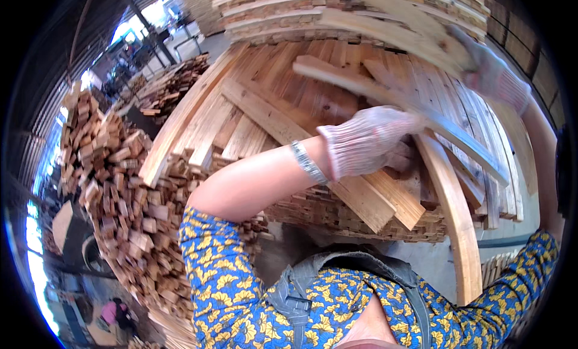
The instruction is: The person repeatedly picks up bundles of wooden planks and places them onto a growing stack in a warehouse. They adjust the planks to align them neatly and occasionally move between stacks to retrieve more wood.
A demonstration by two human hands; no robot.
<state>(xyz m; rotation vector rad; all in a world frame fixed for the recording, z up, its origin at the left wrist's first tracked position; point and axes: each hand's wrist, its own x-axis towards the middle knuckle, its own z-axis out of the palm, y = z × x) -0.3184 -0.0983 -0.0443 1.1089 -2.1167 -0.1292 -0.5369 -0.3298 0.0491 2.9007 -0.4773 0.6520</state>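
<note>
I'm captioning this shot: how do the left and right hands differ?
The left hand is lower, near mid-picture; the right hand is higher, farther right. The left hand looks sharper; the right hand is more blurred. A wristband shows by the left hand, none by the right. Both wear pale gloves.

Blue shirt (224, 246) plastered in yellow flowers, pretty loud tbh. Over the shirt: 2 faded grey-blue straps (282, 296), buckle (299, 304) on 1. Beyond the shirt's sleeves, left hand (379, 135) and right hand (494, 78) wear pale knit gloves, ribbed cuffs (334, 149). Silvery link bracelet (309, 162) between shirt and left glove.
</note>
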